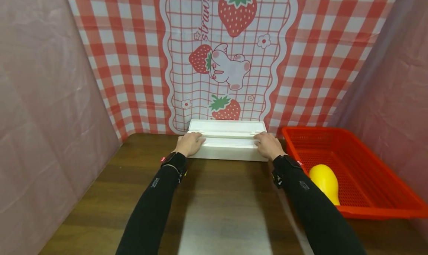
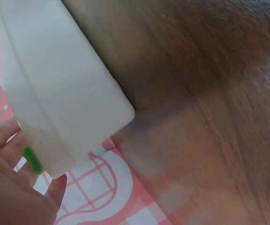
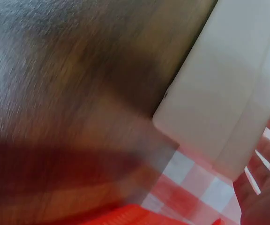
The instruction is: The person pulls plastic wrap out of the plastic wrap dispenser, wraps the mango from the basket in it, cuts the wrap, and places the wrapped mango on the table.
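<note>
A long white box (image 1: pixel 230 153) sits at the back of the wooden table, its lid (image 1: pixel 228 126) raised behind a shallow opening. My left hand (image 1: pixel 190 143) grips the box's left end, thumb toward the middle. In the left wrist view, fingers (image 2: pixel 6 133) reach behind the box, near a small green piece (image 2: pixel 32 159) at its edge. At the right end my right hand (image 1: pixel 268 145) holds the box the same way; its fingers (image 3: pixel 261 166) lie along the far edge in the right wrist view. The inside of the box is mostly hidden.
To the right stands a red-orange plastic basket (image 1: pixel 378 212) with a yellow rounded object (image 1: pixel 324 180) in it, close to my right forearm. A checked strawberry curtain (image 1: pixel 133 61) hangs right behind the box. Pale pink cloth (image 1: pixel 43 117) hangs at both sides of the table (image 1: pixel 133 180).
</note>
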`<state>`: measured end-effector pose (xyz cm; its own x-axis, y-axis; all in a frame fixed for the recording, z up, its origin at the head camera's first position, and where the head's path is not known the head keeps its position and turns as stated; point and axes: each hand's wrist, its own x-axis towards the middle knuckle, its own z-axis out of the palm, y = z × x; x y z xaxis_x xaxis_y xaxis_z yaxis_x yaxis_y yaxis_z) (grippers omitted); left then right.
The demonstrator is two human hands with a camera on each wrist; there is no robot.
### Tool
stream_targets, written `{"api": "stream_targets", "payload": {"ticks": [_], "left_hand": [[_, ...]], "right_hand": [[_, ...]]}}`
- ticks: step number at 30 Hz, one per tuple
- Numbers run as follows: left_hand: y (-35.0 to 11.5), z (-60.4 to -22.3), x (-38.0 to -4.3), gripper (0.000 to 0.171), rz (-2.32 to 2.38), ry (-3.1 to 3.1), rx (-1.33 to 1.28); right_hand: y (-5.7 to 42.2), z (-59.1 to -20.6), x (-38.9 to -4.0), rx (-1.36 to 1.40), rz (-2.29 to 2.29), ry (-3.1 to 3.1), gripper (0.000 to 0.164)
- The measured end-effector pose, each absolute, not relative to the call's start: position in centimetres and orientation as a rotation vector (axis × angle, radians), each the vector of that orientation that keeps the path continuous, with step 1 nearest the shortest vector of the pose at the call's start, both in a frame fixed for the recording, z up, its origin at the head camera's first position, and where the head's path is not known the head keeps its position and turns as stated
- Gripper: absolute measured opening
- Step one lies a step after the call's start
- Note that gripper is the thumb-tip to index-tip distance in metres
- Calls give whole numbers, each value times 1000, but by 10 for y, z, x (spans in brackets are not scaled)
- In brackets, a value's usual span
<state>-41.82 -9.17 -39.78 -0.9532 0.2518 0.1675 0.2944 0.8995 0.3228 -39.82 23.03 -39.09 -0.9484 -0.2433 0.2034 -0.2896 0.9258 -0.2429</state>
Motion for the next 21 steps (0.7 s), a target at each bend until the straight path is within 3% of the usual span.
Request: {"api": "stream_targets", "payload": {"ticks": [21], "left_hand": [[-87, -398, -429, 38, -624, -2979, -271]], "right_hand": [[229, -397, -415, 205, 553, -2849, 25]]}}
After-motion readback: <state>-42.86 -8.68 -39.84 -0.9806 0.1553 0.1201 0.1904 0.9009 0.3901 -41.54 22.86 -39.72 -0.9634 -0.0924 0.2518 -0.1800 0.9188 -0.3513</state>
